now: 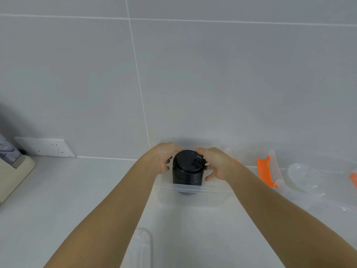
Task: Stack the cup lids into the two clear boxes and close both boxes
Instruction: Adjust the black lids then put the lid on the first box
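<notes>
A tall stack of black cup lids (pixel 187 169) stands inside a clear box (pixel 195 194) by the tiled wall, rising above the box's front rim. My left hand (pixel 163 159) curls round the stack's left side and my right hand (pixel 216 163) curls round its right side, fingers at the top lid. To the right lies a second clear box or lid (pixel 316 182) with orange clasps (pixel 265 172), and clear domed lids (pixel 305 176) rest in it.
A white countertop (pixel 77 190) runs under everything. A wall socket (pixel 46 147) sits at the left, beside a beige appliance (pixel 11 176). A clear plastic piece (pixel 139 246) lies near the front edge, between my forearms.
</notes>
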A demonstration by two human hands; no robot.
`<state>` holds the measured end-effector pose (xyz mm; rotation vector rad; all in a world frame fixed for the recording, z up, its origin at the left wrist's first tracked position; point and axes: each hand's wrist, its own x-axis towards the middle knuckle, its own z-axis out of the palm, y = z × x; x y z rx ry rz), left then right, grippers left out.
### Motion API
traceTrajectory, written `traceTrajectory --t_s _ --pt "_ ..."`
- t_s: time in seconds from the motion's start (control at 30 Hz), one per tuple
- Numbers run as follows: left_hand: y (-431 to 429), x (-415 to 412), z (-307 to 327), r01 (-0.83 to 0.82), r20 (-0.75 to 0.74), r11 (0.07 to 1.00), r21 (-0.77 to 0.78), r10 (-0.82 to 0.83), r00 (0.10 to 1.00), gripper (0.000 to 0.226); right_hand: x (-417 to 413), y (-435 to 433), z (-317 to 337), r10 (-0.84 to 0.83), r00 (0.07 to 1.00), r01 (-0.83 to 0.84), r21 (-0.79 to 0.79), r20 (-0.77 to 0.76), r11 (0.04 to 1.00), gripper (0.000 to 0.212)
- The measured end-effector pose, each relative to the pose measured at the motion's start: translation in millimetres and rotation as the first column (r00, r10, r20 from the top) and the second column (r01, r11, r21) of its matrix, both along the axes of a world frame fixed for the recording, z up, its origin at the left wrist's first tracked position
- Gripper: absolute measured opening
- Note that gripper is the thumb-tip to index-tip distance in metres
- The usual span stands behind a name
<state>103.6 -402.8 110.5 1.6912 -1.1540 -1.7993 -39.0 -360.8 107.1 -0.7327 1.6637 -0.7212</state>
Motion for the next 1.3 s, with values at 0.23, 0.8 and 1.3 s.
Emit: traceTrajectory --t_s 0.23,0.8,1.3 --pt "7.7 11.4 39.7 0.084 0.081 0.983 -0.165 -0.071 0.994 0.051 -3.1 8.1 38.5 0.056 0.986 -0.071 -0.088 -0.159 0.994 0.057" --pt "156.8 103.6 94.1 0.039 0.181 0.535 -0.844 0.217 0.959 0.042 30.6 117.9 101.3 0.013 0.994 -0.071 -0.539 -0.111 0.839 0.056" --pt "241.5 193.1 -38.5 -0.06 0.346 0.712 -0.699 0.411 0.843 0.057 120.2 180.0 -30.3 0.246 0.945 -0.305 -0.31 -0.214 0.9 0.076"
